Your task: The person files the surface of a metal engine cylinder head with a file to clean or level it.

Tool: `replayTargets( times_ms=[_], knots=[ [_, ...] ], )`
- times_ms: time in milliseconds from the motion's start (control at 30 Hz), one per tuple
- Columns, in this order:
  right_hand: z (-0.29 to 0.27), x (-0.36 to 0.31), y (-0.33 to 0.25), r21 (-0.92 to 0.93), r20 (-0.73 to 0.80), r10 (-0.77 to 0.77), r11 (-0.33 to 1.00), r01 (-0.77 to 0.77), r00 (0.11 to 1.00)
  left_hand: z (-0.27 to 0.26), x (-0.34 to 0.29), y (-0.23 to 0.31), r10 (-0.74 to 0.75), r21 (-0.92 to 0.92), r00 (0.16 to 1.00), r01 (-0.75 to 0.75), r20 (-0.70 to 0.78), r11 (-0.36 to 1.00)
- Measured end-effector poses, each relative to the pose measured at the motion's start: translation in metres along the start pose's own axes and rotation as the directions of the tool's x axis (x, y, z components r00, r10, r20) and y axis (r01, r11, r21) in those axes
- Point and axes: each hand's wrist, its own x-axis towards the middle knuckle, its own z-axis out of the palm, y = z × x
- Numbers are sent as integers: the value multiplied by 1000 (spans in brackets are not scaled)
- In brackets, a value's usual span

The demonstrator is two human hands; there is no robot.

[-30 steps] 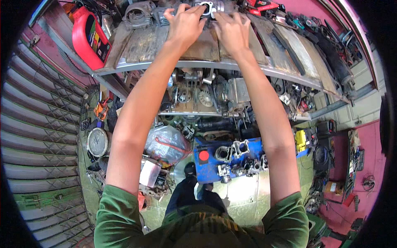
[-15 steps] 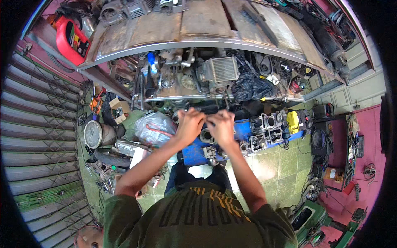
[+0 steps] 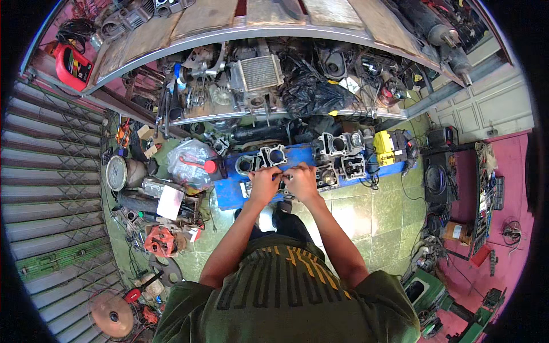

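Note:
Close together over the near side of a low blue bench (image 3: 227, 193), my left hand (image 3: 265, 185) and my right hand (image 3: 300, 182) both have their fingers bent inward and pinched. Their fingertips almost meet around something small and dark that I cannot make out. Just beyond my left hand stand metal engine cylinders (image 3: 246, 165) with round bores. To the right of my right hand, more metal engine parts (image 3: 328, 176) lie on the bench. Metal pieces under my hands are mostly covered by them.
A grey shelf (image 3: 229, 28) full of engine parts spans the far side. A clear plastic bag (image 3: 186, 163), a red-capped bottle (image 3: 210, 167) and a white box (image 3: 170, 202) sit to the left. A yellow case (image 3: 389, 146) rests on the bench's right end.
My hands have come nearer to me, from above the far part of the bench to its near side, and lower. Both stay pinched close together. The view has shifted too.

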Motion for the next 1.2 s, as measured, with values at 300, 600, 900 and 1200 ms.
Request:
replayTargets(
  times_ms=[300,600,900,1200],
  knots=[
    [-10,-25,20,-56,-164,-60,997,51,985,8,8,20,64,-4,991,-64,118,998],
    [-14,-53,46,54,-150,178,984,-171,973,48,24,33,82,-51,962,-71,260,996],
    [-37,-77,129,-4,-157,277,960,-281,948,143,33,90,97,164,945,-154,314,974],
    [-49,-91,286,-438,76,364,848,-296,928,302,43,132,222,338,891,-366,396,867]
  ],
)
